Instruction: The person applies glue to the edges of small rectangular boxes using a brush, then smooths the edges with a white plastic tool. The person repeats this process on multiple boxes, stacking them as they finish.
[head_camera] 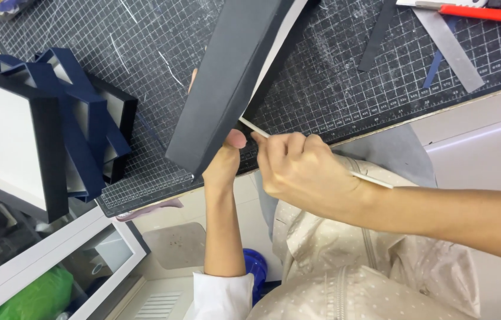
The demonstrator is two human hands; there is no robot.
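My left hand (225,160) grips the near corner of a dark navy box (226,77) and holds it tilted up over the black cutting mat (143,53). The thumb presses on the box's lower edge; the fingers are hidden behind it. My right hand (301,169) holds a thin white stick (372,179) like a pen. The stick's tip (244,121) touches the inside edge of the box, where white lining shows.
Several navy and white box trays (55,130) are stacked at the left on the mat. A grey metal ruler (452,44), dark paper strips (378,35) and a red-handled knife (487,13) lie at the back right. A white cabinet (481,142) stands to the right.
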